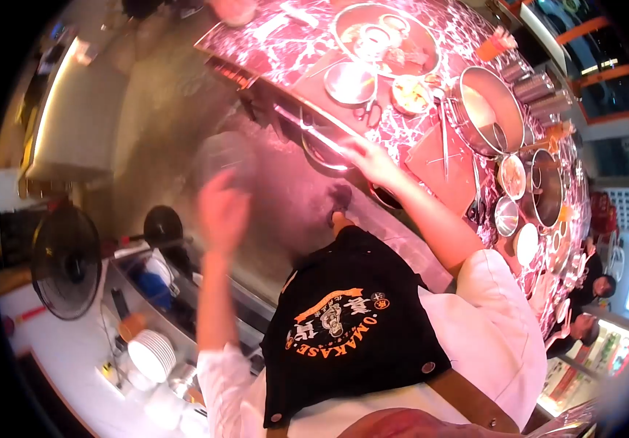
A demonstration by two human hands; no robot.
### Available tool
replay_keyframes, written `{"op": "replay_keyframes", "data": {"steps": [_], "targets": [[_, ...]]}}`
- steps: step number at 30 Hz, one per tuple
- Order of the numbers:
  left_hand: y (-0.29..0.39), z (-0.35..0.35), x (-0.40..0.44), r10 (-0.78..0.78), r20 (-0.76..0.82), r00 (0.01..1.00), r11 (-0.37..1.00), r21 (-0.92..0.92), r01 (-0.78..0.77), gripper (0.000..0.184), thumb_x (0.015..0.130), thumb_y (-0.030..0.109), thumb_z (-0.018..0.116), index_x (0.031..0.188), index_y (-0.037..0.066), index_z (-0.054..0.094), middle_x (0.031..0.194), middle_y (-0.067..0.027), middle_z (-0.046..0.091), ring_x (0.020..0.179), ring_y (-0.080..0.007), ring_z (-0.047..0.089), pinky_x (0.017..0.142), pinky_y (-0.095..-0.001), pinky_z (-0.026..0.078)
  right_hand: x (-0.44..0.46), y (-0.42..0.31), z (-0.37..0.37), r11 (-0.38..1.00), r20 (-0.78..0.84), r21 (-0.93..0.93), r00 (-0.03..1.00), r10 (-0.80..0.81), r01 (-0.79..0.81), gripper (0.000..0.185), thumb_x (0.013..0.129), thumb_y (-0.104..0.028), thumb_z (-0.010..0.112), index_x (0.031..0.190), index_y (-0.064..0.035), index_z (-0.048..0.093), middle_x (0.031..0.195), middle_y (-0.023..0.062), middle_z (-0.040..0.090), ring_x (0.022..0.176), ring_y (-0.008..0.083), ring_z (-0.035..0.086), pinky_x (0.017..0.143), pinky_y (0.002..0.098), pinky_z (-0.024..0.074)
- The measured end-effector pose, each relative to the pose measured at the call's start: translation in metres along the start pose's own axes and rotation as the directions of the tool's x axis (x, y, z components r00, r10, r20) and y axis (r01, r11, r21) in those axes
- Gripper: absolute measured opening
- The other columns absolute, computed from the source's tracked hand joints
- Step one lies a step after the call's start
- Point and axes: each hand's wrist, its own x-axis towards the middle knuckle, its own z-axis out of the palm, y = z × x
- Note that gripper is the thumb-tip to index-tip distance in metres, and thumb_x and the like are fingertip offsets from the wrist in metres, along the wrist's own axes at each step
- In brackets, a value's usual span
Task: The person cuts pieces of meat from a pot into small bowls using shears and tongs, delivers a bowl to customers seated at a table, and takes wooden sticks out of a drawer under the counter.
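Observation:
My left hand [224, 208] is blurred by motion and reaches forward over the floor. Its fingers are closed on a dark, rounded thing [225, 157], too smeared to identify. My right hand [370, 160] is by the near edge of the marbled table [292, 55], its fingers stretched out and apart. Beside those fingers, below the tabletop, is a shiny metal rim [318, 139]. Scissors [369, 113], a metal bowl [350, 82] and a bowl of yellowish food [411, 95] lie on the table beyond my right hand.
Large round pans [488, 109] and small bowls [526, 244] crowd the table at the right. Black fans [66, 261], stacked white bowls [151, 355] and a metal counter occupy the lower left. Two people [584, 328] are at the far right. A lit cabinet [73, 109] stands upper left.

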Motion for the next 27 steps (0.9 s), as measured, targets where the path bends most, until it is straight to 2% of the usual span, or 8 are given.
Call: {"op": "replay_keyframes", "data": {"steps": [2, 3, 4, 6, 11, 14, 16, 27], "targets": [[0.046, 0.113, 0.075, 0.315, 0.288, 0.905, 0.948, -0.152, -0.281, 0.019, 0.066, 0.009, 0.066, 0.08, 0.004, 0.055, 0.116, -0.016, 0.06, 0.108, -0.0352, 0.056, 0.092, -0.0468, 0.044, 0.03, 0.001, -0.04, 0.999, -0.14, 0.023, 0.99, 0.036, -0.033, 0.034, 0.09, -0.027, 0.061, 0.114, -0.003, 0.059, 0.091, 0.0053, 0.064, 0.091, 0.0149, 0.059, 0.083, 0.0291, 0.0459], [0.066, 0.16, 0.095, 0.409, 0.332, 0.85, 0.912, -0.134, -0.387, 0.02, 0.066, 0.009, 0.064, 0.085, 0.004, 0.058, 0.122, -0.0131, 0.057, 0.114, -0.0335, 0.053, 0.096, -0.047, 0.041, 0.05, 0.032, -0.068, 0.993, -0.176, -0.046, 0.978, -0.114, 0.107, 0.033, 0.091, -0.025, 0.06, 0.117, -0.0044, 0.058, 0.091, 0.0068, 0.064, 0.087, 0.0151, 0.06, 0.079, 0.0285, 0.0473], [0.08, 0.205, 0.109, 0.442, 0.397, 0.804, 0.893, -0.106, -0.438, 0.025, 0.068, 0.008, 0.063, 0.092, 0.005, 0.061, 0.127, -0.012, 0.054, 0.12, -0.0317, 0.048, 0.099, -0.0459, 0.038, 0.054, 0.034, -0.097, 0.997, -0.24, -0.039, 0.969, 0.056, -0.067, 0.03, 0.092, -0.021, 0.059, 0.117, -0.0045, 0.058, 0.091, 0.0074, 0.064, 0.085, 0.0145, 0.061, 0.075, 0.0265, 0.0484], [0.099, 0.276, 0.144, 0.518, 0.461, 0.72, 0.854, -0.227, -0.469, 0.031, 0.07, 0.008, 0.062, 0.101, 0.007, 0.062, 0.131, -0.0113, 0.051, 0.125, -0.0308, 0.043, 0.102, -0.0464, 0.036, 0.065, 0.066, -0.152, 0.989, -0.481, -0.098, 0.875, 0.054, -0.115, 0.027, 0.087, -0.01, 0.061, 0.113, -0.0045, 0.059, 0.086, 0.0064, 0.064, 0.079, 0.014, 0.062, 0.069, 0.0268, 0.0498], [0.106, 0.379, 0.223, 0.527, 0.542, 0.655, 0.835, -0.187, -0.517, 0.032, 0.075, 0.008, 0.059, 0.106, 0.008, 0.062, 0.134, -0.0095, 0.049, 0.128, -0.0315, 0.042, 0.104, -0.044, 0.036, 0.099, 0.132, -0.245, 0.942, -0.624, -0.226, 0.779, 0.056, -0.249, 0.021, 0.085, -0.015, 0.064, 0.102, -0.0039, 0.064, 0.092, 0.0118, 0.067, 0.083, 0.018, 0.064, 0.073, 0.0304, 0.0494], [0.096, 0.406, 0.241, 0.477, 0.585, 0.656, 0.875, -0.245, -0.418, 0.034, 0.075, 0.011, 0.06, 0.109, 0.009, 0.063, 0.135, -0.0119, 0.049, 0.128, -0.032, 0.043, 0.104, -0.0455, 0.036, 0.126, 0.169, -0.258, 0.888, -0.582, -0.357, 0.813, 0.032, -0.29, 0.019, 0.084, -0.021, 0.065, 0.096, -0.0057, 0.066, 0.087, 0.0143, 0.066, 0.081, 0.026, 0.064, 0.074, 0.0335, 0.0496], [0.095, 0.412, 0.24, 0.458, 0.662, 0.593, 0.884, -0.27, -0.382, 0.029, 0.074, 0.013, 0.062, 0.103, 0.009, 0.063, 0.135, -0.0129, 0.048, 0.128, -0.0329, 0.042, 0.104, -0.0474, 0.035, 0.121, 0.168, -0.246, 0.802, -0.63, -0.545, 0.751, -0.197, -0.247, 0.018, 0.085, -0.02, 0.064, 0.098, -0.0083, 0.065, 0.089, 0.0138, 0.064, 0.084, 0.0289, 0.063, 0.074, 0.0363, 0.0495], [0.099, 0.433, 0.255, 0.371, 0.721, 0.586, 0.907, -0.145, -0.396, 0.063, 0.07, 0.046, 0.073, 0.115, 0.005, 0.055, 0.137, -0.0177, 0.04, 0.126, -0.0343, 0.039, 0.103, -0.0476, 0.029, 0.113, 0.17, -0.237, 0.834, -0.64, -0.482, 0.758, -0.128, -0.267, 0.033, 0.086, -0.018, 0.059, 0.12, -0.0167, 0.058, 0.098, 0.0124, 0.058, 0.086, 0.0323, 0.061, 0.071, 0.042, 0.0497]]}}
